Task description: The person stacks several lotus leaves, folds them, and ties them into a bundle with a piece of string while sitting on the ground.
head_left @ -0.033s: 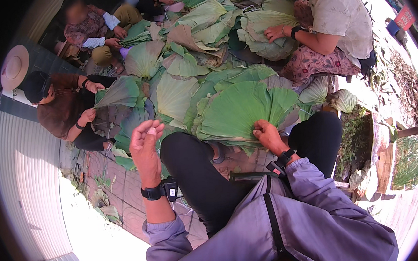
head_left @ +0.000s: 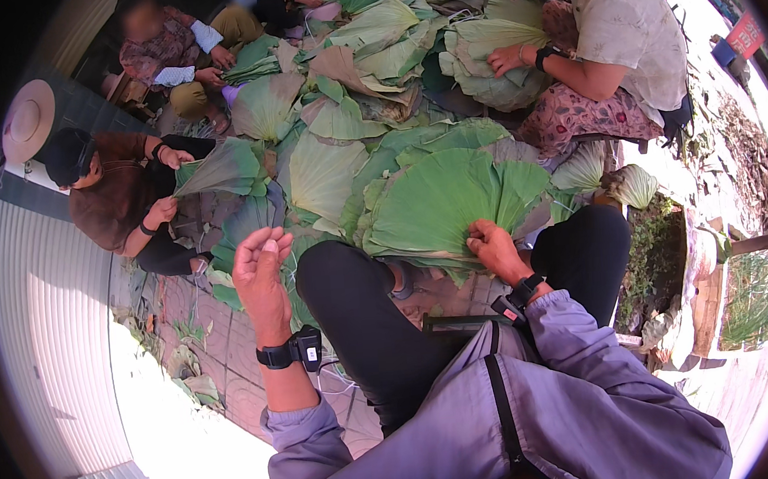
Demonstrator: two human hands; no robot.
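My right hand is closed on the near edge of a stack of large green lotus leaves, thumb on top. The stack fans out in front of my knees, its ribbed top leaf facing up. My left hand is raised beside my left knee, apart from the stack. Its fingers are loosely curled, with nothing visible in them. Beyond the stack lies a broad heap of green and browning lotus leaves.
A co-worker at left holds a folded leaf. Another at right rests a hand on a leaf pile. More people sit at the far left. A planted bed borders my right knee; brick paving lies below left.
My left hand has shifted slightly left and down, its fingers drawn a little closer together. My right hand stays on the leaf stack.
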